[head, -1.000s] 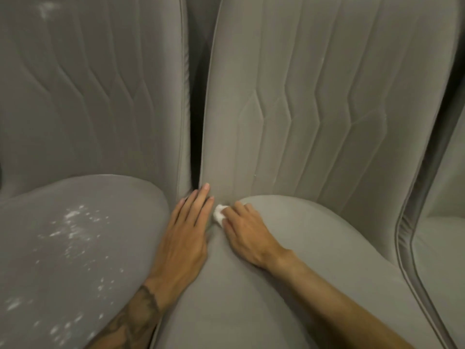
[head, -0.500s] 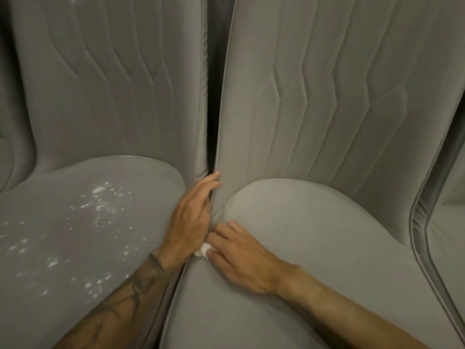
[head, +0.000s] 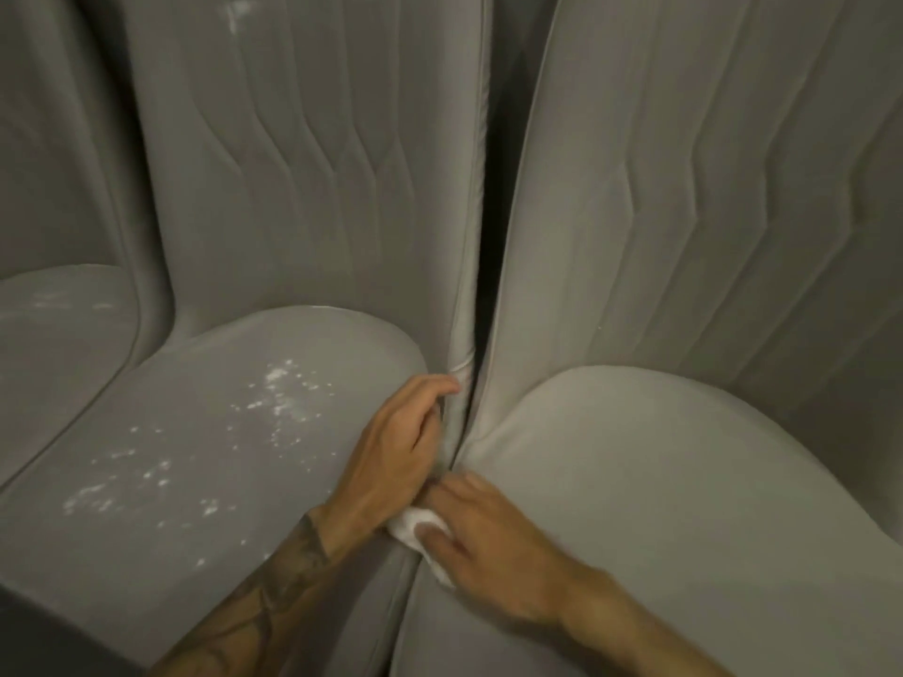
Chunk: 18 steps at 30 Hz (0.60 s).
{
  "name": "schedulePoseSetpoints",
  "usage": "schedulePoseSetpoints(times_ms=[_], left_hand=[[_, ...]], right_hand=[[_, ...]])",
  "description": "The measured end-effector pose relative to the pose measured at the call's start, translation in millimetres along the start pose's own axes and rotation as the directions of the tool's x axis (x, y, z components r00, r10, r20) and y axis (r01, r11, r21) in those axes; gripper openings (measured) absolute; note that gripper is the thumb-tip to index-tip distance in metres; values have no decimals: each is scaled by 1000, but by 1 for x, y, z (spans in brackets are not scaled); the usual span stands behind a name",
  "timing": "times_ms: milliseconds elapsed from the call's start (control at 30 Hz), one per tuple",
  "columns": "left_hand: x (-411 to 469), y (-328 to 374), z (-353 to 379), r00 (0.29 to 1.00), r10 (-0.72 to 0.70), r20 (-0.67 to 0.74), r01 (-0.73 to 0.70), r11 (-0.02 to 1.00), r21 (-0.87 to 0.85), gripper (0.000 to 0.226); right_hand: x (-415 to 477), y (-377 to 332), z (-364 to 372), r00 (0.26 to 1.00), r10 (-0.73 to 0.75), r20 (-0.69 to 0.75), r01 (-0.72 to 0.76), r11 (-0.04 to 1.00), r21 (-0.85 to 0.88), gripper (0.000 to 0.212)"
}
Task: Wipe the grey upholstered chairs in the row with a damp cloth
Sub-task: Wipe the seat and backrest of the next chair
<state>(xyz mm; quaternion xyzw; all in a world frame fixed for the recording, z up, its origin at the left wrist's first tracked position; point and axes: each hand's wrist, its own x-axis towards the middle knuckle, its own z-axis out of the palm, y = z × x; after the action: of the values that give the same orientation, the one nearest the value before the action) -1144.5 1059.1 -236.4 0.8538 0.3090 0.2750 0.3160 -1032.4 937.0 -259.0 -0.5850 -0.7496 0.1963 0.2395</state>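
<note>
White cloth (head: 415, 527) sits nearest you, bunched into a small wad and pushed into the seam where the two seat cushions meet. Your right hand (head: 493, 549) grasps it, fingers bent over the top so that most of it is hidden; the hand is blurred, so you cannot read the thumb. What shows of the cloth is longer near to far than across. It lies along the seam, with its near end trailing slightly right under your palm and its far end pointing into the crevice. That lie suits the job, since the narrow end can follow the crease.

Just beyond, your left hand (head: 400, 442) is clenched on the side edge of the left chair (head: 332, 344), its fingertips hooked round the piping. I judge you hold it this way to pull the cushion aside and open the seam for the cloth. The two hands touch, or nearly so, at the seam.

Further left, white specks (head: 278, 383) lie scattered over the left chair's seat, so it looks not yet wiped. The right chair (head: 659, 481) shows none on its seat.

Farther back, the quilted backrests rise with a dark gap (head: 493, 212) between them. At far left, a third chair (head: 49, 359) carries fainter marks.
</note>
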Motion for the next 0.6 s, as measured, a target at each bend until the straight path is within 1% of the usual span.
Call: schedulePoseSetpoints(times_ms=[33, 67, 100, 167, 200, 267, 333, 367, 433, 500, 533, 600], left_hand=[[-2, -5, -6, 1000, -1, 14, 1, 1000, 12, 36], [-3, -12, -13, 1000, -5, 21, 5, 1000, 25, 36], [-3, -19, -19, 1000, -12, 20, 11, 999, 41, 35], [-4, -36, -30, 1000, -22, 4, 22, 997, 74, 30], [-4, -44, -36, 1000, -17, -2, 17, 996, 93, 26], [-7, -62, -53, 1000, 7, 9, -9, 988, 157, 23], [-14, -80, -75, 998, 32, 50, -44, 965, 260, 22], [-18, -89, -89, 996, 46, 70, -66, 945, 319, 21], [-26, -107, -118, 994, 53, 96, -88, 911, 403, 22], [-36, -124, -146, 994, 35, 107, -80, 891, 447, 27], [-40, -132, -159, 993, 19, 116, -72, 881, 468, 32], [-49, -149, -182, 991, -12, 133, -58, 856, 514, 40]], right_hand=[[4, 0, -7, 999, 39, 1, -39, 996, 79, 24], [8, 1, -14, 994, 99, -43, -92, 985, 147, 23], [13, 2, -21, 978, 167, -127, -143, 973, 184, 20], [23, 3, -25, 923, 250, -293, -210, 964, 161, 15], [29, 2, -22, 905, 271, -326, -235, 961, 147, 13], [40, -2, -9, 896, 290, -337, -270, 957, 104, 14], [49, -8, 7, 882, 321, -346, -322, 945, 56, 16], [54, -13, 14, 866, 352, -356, -359, 932, 47, 18], [67, -21, 25, 810, 430, -399, -454, 890, 38, 22], [79, -31, 32, 754, 491, -435, -549, 835, -10, 24], [83, -37, 36, 743, 498, -447, -577, 815, -50, 24], [87, -59, 52, 758, 471, -451, -579, 804, -134, 22]])
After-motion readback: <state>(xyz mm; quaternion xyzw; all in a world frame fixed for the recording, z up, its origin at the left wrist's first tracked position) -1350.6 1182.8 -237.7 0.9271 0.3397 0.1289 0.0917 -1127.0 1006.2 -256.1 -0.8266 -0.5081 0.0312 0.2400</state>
